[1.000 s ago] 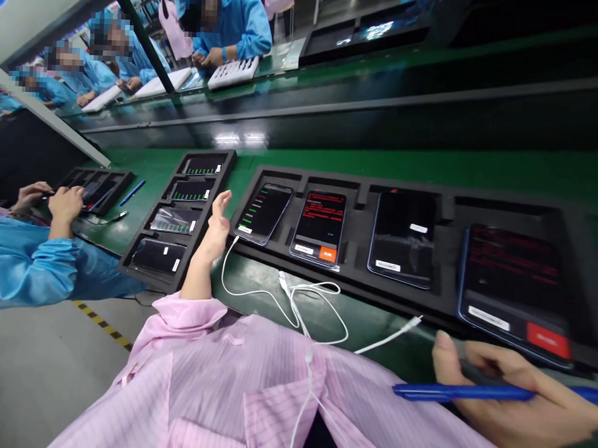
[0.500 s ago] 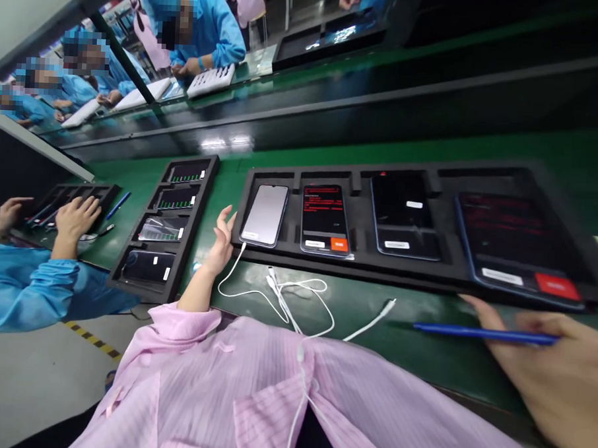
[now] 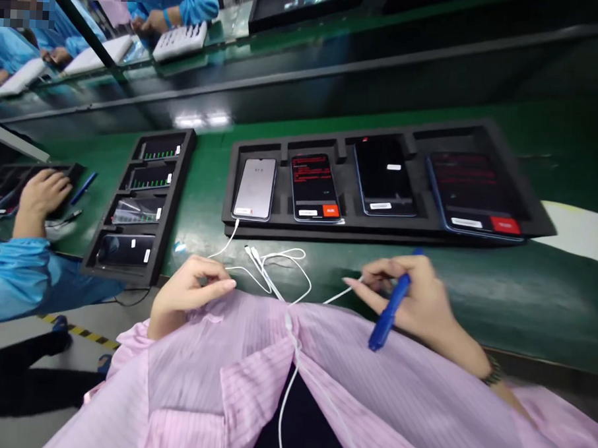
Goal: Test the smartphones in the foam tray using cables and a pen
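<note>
My right hand [image 3: 420,289] is closed around a blue pen [image 3: 390,314] tilted across the palm. Its thumb and finger also pinch the end of a white charging cable [image 3: 338,296]. Loosely curled at the bench edge, my left hand [image 3: 192,285] has its thumb stretched out and no object visible in it. Another white cable runs past this hand, plugged into a phone with a lit pale screen [image 3: 255,188]. That phone lies in a black foam tray [image 3: 298,234] beside a phone showing red text [image 3: 315,185], a dark phone [image 3: 384,175] and another red-text phone [image 3: 471,192].
Loose white cable ends [image 3: 258,256] lie before the tray. Left of it stands a second foam tray [image 3: 170,225] with several phones. A co-worker's hand [image 3: 43,192] rests at a further tray, near a blue pen. White paper [image 3: 581,230] lies at right.
My right hand has come left from the tray's right end to the cable, turning the pen. My left hand has drawn back from the tray's left side to the bench edge.
</note>
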The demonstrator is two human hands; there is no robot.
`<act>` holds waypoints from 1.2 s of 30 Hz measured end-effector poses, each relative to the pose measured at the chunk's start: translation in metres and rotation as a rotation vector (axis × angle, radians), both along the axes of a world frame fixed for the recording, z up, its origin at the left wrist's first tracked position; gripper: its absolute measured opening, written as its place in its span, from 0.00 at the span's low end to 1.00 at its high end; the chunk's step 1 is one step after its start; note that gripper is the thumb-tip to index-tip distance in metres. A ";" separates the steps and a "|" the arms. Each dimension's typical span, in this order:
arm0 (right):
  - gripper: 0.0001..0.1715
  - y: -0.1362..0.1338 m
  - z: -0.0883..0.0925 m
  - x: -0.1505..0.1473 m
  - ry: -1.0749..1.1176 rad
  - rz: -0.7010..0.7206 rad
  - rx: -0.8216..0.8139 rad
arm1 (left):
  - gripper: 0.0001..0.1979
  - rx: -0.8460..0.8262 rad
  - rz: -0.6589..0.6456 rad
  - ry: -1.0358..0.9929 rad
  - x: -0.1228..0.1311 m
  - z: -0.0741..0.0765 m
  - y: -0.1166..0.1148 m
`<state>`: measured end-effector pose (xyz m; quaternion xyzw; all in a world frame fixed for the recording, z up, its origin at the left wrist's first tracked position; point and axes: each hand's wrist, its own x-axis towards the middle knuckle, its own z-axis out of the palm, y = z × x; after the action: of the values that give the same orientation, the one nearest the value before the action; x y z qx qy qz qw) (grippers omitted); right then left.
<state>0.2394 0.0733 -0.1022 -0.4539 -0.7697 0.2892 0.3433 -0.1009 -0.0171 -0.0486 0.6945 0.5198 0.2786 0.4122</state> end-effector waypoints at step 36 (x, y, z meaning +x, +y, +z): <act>0.18 0.012 0.007 -0.090 -0.020 1.082 -0.509 | 0.19 0.738 1.062 -0.325 0.021 -0.088 0.010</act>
<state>0.1491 0.0851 -0.0950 -0.0683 -0.8014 0.5938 0.0205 -0.0803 -0.0076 -0.1362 0.3888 0.5931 0.7045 0.0272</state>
